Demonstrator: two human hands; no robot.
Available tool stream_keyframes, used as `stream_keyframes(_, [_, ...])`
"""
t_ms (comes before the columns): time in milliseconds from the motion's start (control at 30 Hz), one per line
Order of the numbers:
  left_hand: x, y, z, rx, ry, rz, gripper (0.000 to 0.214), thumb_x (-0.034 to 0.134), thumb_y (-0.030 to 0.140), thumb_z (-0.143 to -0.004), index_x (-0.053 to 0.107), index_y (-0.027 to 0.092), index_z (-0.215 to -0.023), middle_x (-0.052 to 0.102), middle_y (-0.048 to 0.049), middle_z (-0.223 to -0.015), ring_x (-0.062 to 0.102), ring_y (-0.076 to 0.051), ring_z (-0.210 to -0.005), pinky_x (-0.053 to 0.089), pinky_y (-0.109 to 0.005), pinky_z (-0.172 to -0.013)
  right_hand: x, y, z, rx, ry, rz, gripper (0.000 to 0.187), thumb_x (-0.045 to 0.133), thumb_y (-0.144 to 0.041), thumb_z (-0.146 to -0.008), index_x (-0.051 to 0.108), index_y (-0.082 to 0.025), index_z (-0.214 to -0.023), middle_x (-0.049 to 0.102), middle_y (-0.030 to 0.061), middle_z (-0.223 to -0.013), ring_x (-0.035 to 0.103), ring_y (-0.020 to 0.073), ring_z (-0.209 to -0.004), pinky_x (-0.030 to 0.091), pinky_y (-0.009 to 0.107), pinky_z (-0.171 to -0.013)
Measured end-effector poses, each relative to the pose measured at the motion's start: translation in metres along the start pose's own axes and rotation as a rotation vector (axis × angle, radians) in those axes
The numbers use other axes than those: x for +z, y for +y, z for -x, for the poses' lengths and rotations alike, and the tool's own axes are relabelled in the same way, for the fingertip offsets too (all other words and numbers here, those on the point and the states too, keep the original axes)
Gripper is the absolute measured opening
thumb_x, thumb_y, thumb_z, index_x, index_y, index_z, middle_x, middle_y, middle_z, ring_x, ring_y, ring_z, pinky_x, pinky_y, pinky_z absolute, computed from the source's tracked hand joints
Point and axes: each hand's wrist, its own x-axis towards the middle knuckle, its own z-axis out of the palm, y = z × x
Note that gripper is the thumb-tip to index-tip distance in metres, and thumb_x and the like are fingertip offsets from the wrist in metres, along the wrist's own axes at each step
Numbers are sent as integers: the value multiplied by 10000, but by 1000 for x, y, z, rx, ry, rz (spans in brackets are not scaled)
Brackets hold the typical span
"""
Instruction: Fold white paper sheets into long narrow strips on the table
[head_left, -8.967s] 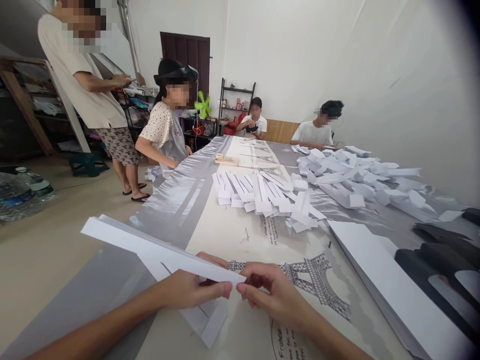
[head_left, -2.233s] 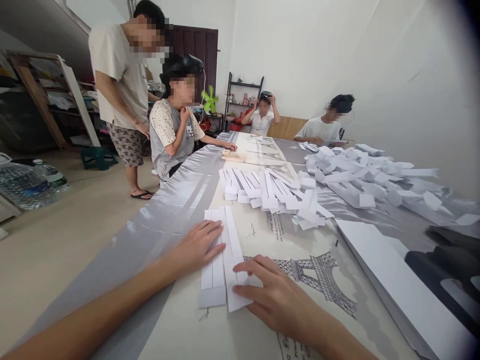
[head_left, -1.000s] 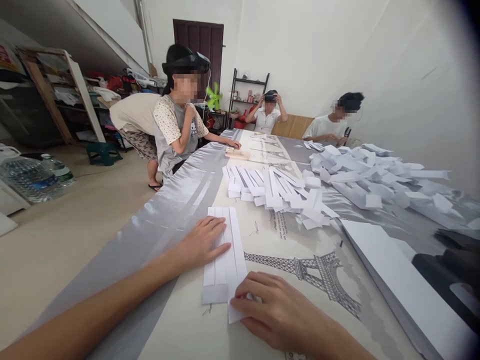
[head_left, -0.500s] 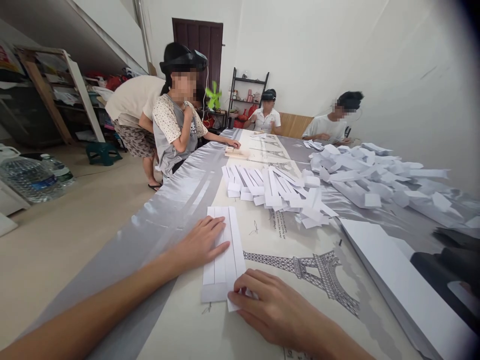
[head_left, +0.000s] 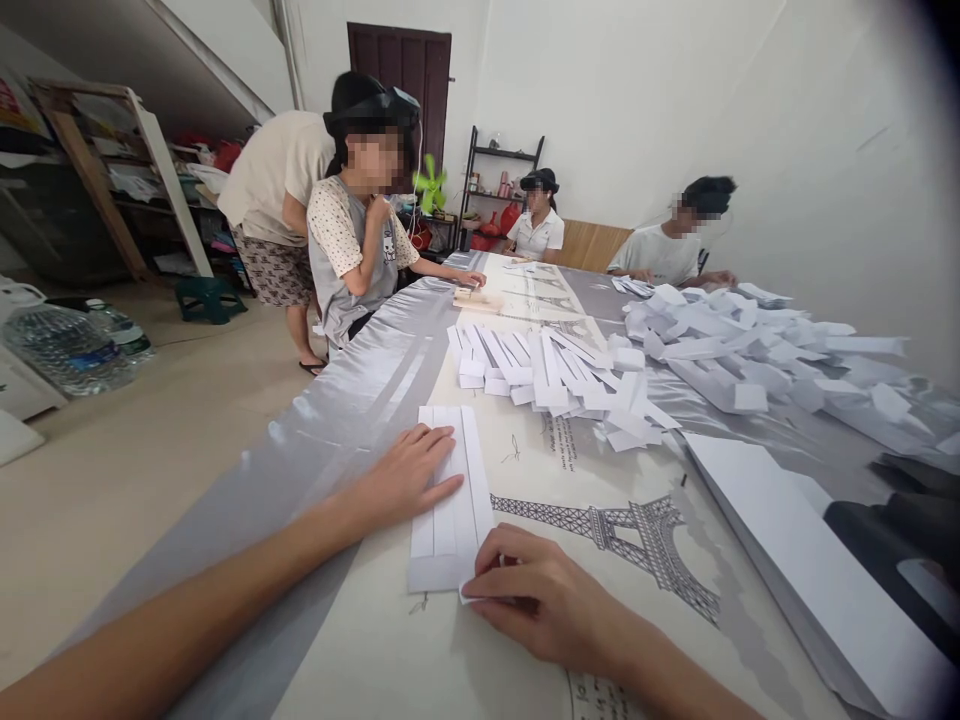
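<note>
A white paper folded lengthwise into narrow panels [head_left: 451, 500] lies on the table in front of me. My left hand [head_left: 401, 478] rests flat on its left side, fingers stretched out and pressing it down. My right hand [head_left: 544, 598] is curled at the paper's near right corner, with the fingertips pinching that corner. The paper's near right edge is hidden under those fingers.
A row of folded white papers [head_left: 540, 365] lies mid-table, a loose heap of them [head_left: 735, 345] at the right. A stack of flat white sheets [head_left: 795, 560] sits at my right. The table [head_left: 360, 390] has a grey Eiffel Tower cloth. Several people stand or sit along it. Water bottles [head_left: 71, 345] are at the left.
My right hand has slid down the paper's right side to its near corner and curled its fingers there. The left hand has stayed flat. The person at the back has bent over.
</note>
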Motion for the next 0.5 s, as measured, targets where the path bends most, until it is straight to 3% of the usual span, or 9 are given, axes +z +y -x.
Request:
stream_keyframes(233, [2, -1, 1, 1, 18, 34, 405, 461, 468, -1023, 545, 178, -1293, 542, -110, -1431, 485, -308, -1271, 390, -459, -1082, -5, -7, -1, 130, -86, -17, 173, 567, -162, -951, 732, -206, -978, 638, 49, -982, 579, 146, -783, 482, 264, -663])
stream_keyframes(333, [-1, 1, 1, -3, 9, 40, 405, 449, 472, -1027, 551, 175, -1283, 547, -113, -1425, 489, -306, -1259, 395, -452, -1072, -5, -8, -4, 175, -92, -32, 154, 554, -160, -961, 695, -200, -913, 628, 35, -939, 577, 154, -802, 478, 278, -711])
stream_keyframes(500, [-4, 3, 0, -8, -16, 29, 412, 443, 460, -1029, 553, 148, -1275, 544, -130, -1425, 489, -315, -1252, 392, -459, -1067, -6, -10, -10, 307, -85, -65, 173, 550, -183, -969, 654, -206, -833, 617, 1, -843, 549, 140, -731, 422, 260, -651])
